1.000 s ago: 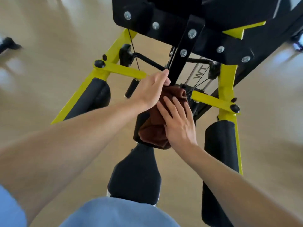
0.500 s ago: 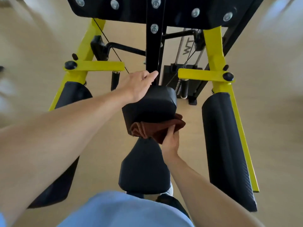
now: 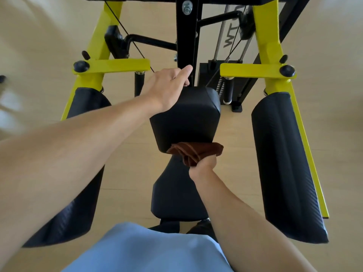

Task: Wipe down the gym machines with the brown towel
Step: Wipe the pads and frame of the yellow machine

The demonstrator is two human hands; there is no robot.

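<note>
The only lettering is "WT" in dark capitals, running lengthwise on a white panel (image 3: pixel 230 28) behind the guide rods; more letters may follow, cut off at the top edge.

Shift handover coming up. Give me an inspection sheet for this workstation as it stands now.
Surface: pale wood floor.
Job's things: brown towel bunched against the near lower edge of the black chest pad.
Clutter: nothing seen.
Hands: right hand grips the towel; left hand rests at the pad's top, fingers hidden behind it.
Cables: thin black cables run along the yellow frame.
Surroundings: black arm pads either side; seat below.
</note>
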